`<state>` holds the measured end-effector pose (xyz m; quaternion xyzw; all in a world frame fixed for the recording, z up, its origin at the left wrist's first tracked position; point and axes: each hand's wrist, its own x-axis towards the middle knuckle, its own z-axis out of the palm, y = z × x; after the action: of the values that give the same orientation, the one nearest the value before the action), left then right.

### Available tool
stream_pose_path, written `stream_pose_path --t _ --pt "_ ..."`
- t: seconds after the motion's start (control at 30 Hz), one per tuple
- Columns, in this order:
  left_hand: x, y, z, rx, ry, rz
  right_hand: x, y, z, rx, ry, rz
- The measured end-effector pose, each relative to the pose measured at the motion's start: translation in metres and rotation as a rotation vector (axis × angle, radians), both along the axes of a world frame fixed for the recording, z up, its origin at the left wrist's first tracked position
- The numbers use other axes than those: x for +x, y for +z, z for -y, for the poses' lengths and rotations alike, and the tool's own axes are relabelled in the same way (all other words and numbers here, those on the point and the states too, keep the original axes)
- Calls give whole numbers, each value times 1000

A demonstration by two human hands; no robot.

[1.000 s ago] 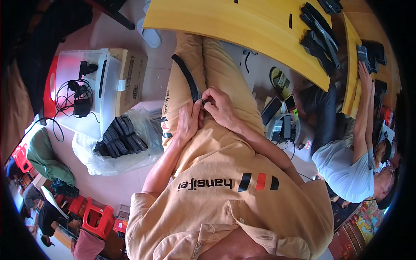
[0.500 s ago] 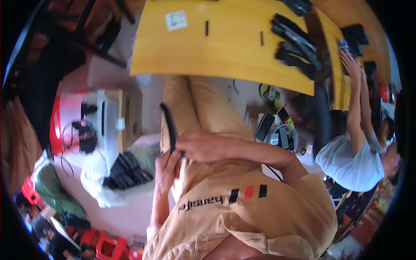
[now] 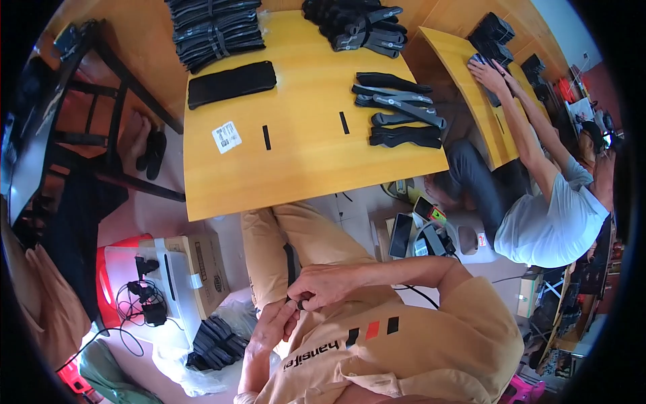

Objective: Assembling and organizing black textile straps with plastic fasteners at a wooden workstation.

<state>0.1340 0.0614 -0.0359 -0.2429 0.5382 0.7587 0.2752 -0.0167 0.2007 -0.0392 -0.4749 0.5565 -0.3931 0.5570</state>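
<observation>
Both hands are together over my lap, pinched on a narrow black fabric strip [image 3: 291,261]. The strip runs up from the fingers along my tan trouser leg, its far end free. My left hand [image 3: 274,324] holds it from below, thumb and fingertips closed. My right hand [image 3: 317,284] lies just above, fingers curled around the strip's near end, partly hiding it. On the yellow table [image 3: 296,175] ahead, several black and grey strips [image 3: 397,108] lie at the right. A flat black fabric piece [image 3: 232,84] lies at the left.
Bundled stacks of dark strips [image 3: 215,34] stand at the table's back. A white label [image 3: 227,137] lies near its left side. Left of my legs are a carton [image 3: 202,269] and plastic-wrapped dark pieces [image 3: 219,342]. At right, a person [image 3: 552,222] works at another table.
The view has tilted up, showing more of the table and its stacks. Both hands stay together on the strip, which now lies closer along my leg instead of swinging out left.
</observation>
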Motion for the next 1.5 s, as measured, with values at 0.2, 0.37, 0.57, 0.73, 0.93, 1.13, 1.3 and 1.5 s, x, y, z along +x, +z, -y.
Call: stream_pose_path --t 0.2,0.37,0.57,0.73,0.93,1.13,1.3,1.5 --pt "-19 4 3 38 -96 -59 -11 11 -13 58 -129 256" --pt "-35 6 0 105 -10 -51 -19 6 -22 -45 -279 292" --pt "-67 23 -3 -34 90 -115 -43 17 -31 16 -517 174" --pt "-72 2 -10 -60 108 -91 -41 6 -32 -113 -413 -273" --pt "-67 -12 -15 -122 44 -19 -35 -12 -32 10 -404 -61" --pt "-55 -29 -31 -342 -66 -66 -37 -10 -34 168 -323 56" --pt "-57 -19 -40 -556 -134 -161 -29 -23 -40 126 -296 -70" --pt "-55 -26 -42 -483 -111 -211 -22 -21 -49 60 -437 -92"
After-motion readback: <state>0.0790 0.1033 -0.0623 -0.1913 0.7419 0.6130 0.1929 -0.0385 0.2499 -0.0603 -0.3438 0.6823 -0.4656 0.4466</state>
